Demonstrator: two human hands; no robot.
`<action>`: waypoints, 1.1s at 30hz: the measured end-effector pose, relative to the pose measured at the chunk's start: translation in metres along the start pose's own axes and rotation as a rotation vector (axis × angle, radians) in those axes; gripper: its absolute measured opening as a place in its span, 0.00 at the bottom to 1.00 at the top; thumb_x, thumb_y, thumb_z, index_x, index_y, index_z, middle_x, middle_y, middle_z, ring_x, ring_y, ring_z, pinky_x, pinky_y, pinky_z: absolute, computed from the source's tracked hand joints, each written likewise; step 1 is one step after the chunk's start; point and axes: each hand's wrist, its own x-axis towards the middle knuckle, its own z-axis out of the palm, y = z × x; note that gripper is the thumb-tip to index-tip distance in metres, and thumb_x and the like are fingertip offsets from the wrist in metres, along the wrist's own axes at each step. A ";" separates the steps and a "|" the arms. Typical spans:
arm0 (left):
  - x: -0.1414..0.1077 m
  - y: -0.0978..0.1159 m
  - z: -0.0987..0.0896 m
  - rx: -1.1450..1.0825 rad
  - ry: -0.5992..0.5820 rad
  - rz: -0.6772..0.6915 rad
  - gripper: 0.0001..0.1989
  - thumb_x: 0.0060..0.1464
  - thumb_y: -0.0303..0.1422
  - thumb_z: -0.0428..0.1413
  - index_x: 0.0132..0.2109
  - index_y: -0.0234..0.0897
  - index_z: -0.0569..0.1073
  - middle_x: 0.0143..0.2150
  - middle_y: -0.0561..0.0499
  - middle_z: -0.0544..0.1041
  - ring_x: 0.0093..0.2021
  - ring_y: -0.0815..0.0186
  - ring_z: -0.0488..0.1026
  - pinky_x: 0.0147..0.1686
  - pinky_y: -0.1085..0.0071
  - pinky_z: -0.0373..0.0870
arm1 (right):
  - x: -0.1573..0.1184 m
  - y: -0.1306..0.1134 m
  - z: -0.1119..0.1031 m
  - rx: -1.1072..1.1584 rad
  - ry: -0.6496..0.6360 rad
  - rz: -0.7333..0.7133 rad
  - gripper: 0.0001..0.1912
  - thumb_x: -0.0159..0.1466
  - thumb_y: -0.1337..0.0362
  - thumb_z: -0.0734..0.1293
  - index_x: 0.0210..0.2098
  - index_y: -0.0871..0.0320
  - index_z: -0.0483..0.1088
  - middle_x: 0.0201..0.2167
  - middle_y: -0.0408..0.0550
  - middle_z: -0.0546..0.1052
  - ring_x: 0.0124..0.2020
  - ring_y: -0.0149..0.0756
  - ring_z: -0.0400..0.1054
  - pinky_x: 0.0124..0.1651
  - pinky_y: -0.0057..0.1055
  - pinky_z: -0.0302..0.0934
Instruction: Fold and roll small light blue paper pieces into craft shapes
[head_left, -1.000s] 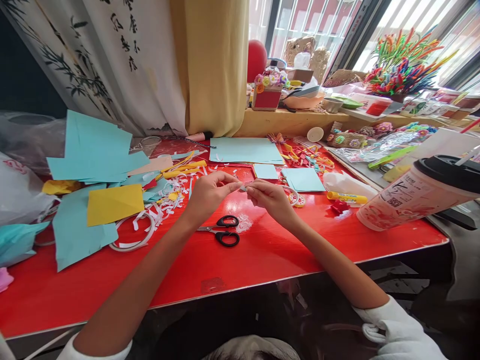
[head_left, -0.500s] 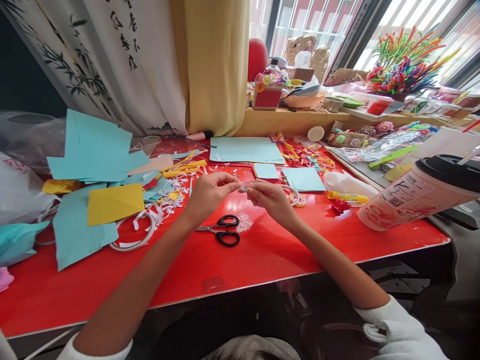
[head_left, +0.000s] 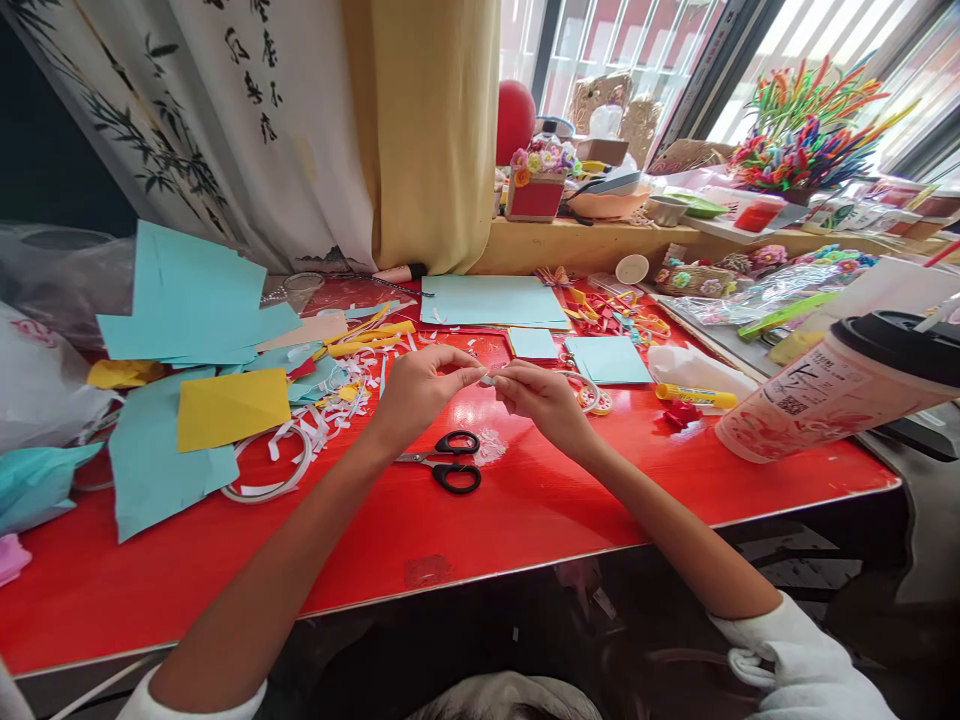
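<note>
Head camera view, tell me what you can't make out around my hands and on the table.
Tiny pale piece between left hand and right hand: head view; too small, and partly covered by the fingers, so its shape and material are unclear.
Metal scissors with black looped handles: head view; blade tips hidden behind the left forearm.
Pink printed cup with black lid: head view; lid cut off by the right edge, label's fine print too small.

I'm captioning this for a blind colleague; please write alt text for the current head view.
A person's left hand and right hand hold a tiny pale piece, too small to identify, over a red table. Black-handled scissors lie on it nearer the person; light-blue paper sheets and shredded strips are at left, a lidded drink cup at right.
</note>
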 end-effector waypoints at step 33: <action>0.000 -0.005 0.013 -0.096 0.163 0.058 0.18 0.48 0.33 0.57 0.47 0.40 0.63 0.46 0.49 0.66 0.32 0.73 0.68 0.37 0.72 0.68 | -0.002 -0.007 -0.002 0.011 0.091 0.022 0.10 0.61 0.60 0.63 0.37 0.57 0.72 0.26 0.42 0.65 0.26 0.25 0.58 0.27 0.26 0.55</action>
